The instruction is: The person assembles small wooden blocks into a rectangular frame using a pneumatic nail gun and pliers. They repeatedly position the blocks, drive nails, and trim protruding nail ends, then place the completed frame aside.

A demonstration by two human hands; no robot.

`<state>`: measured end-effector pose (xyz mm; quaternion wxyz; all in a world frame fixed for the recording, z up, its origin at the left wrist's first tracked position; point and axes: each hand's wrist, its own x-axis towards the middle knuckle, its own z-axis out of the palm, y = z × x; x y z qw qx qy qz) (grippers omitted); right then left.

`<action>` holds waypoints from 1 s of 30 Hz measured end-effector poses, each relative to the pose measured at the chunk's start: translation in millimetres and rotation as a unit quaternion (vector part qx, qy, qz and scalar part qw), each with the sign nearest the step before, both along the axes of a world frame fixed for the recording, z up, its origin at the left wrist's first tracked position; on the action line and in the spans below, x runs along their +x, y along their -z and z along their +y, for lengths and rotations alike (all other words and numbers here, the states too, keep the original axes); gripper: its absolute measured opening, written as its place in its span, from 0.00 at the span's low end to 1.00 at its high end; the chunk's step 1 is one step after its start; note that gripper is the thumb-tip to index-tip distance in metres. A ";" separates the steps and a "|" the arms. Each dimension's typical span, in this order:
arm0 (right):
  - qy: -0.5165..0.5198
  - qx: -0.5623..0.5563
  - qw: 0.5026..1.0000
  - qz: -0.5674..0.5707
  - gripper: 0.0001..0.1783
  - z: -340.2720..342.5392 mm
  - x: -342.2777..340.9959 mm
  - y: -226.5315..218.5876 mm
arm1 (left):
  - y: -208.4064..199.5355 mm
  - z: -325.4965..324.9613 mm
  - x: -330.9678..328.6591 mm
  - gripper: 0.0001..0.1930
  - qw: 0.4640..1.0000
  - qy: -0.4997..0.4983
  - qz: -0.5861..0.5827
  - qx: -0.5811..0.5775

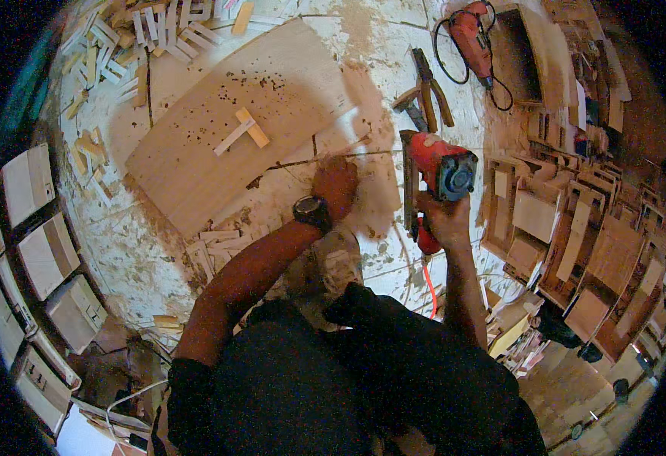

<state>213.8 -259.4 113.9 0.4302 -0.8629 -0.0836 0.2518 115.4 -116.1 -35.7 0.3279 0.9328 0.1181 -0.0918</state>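
My right hand [445, 216] grips a red and black nail gun [435, 156], held upright right of the middle. An orange hose [431, 289] runs down from its handle. My left hand [336, 185], with a dark watch [311, 213] above the wrist, is closed and low over the floor; its fingers curl out of sight, so what they may hold is hidden. Ahead and left lies a large flat wooden board [196, 175], strewn with small dark specks. On that board rest two small wood strips [245, 131] forming a T shape.
Pincers [427, 91] and a hammer [410, 106] lie beyond the nail gun. A red corded power tool [473, 42] sits farther off. Wood strips [169, 26] are heaped at far left. Wooden frames [545, 220] stack along the right; wooden panels [48, 254] line the left.
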 end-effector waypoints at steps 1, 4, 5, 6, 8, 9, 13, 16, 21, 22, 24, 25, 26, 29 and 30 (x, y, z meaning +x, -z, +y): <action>-0.002 0.001 1.000 0.013 0.19 2.0 -0.7 -0.2 | 0.7 3.9 -3.9 0.11 0.998 -0.020 0.016 -0.064; -0.027 0.012 0.999 0.016 0.20 8.4 -3.4 0.6 | -0.4 19.0 -17.4 0.12 0.978 -0.109 -0.012 -0.179; -0.062 0.031 0.998 -0.005 0.20 10.9 -3.5 2.4 | -1.2 23.8 -22.4 0.12 0.967 -0.147 -0.040 -0.206; -0.065 0.017 0.998 0.018 0.21 13.2 -3.1 4.1 | -2.4 28.3 -27.4 0.13 0.963 -0.158 -0.065 -0.209; -0.070 -0.015 0.996 0.053 0.21 16.2 -0.8 8.2 | -6.4 34.6 -37.3 0.15 0.952 -0.184 -0.088 -0.227; -0.094 0.006 0.991 0.090 0.21 17.0 1.8 10.8 | -9.4 36.9 -42.1 0.15 0.921 -0.206 -0.093 -0.317; -0.078 0.009 0.963 0.259 0.19 10.8 23.8 24.2 | -26.7 42.7 -60.6 0.15 0.792 -0.246 0.011 -0.558; -0.043 0.075 0.923 0.374 0.18 -3.3 38.9 45.2 | -37.1 47.4 -69.3 0.14 0.761 -0.254 0.013 -0.597; -0.034 0.087 0.867 0.489 0.15 -26.3 49.1 97.8 | -42.4 47.2 -73.4 0.15 0.777 -0.275 0.046 -0.564; -0.034 0.087 0.858 0.505 0.14 -28.8 50.5 106.6 | -42.9 46.1 -74.2 0.15 0.766 -0.278 0.039 -0.579; -0.043 0.071 0.846 0.527 0.12 -31.2 50.7 119.1 | -44.6 44.8 -75.7 0.18 0.764 -0.280 0.048 -0.579; -0.045 0.074 0.850 0.519 0.12 -31.0 50.9 123.0 | -46.3 43.6 -76.3 0.19 0.750 -0.284 0.039 -0.596; -0.053 0.081 0.854 0.511 0.12 -30.1 50.2 125.4 | -48.4 43.0 -77.1 0.21 0.736 -0.299 0.037 -0.607; -0.043 0.125 0.846 0.517 0.13 -26.4 50.7 126.4 | -56.2 43.0 -74.6 0.24 0.728 -0.318 0.044 -0.606; -0.050 0.127 0.843 0.520 0.14 -25.4 50.8 126.0 | -59.0 43.6 -72.5 0.25 0.728 -0.327 0.058 -0.600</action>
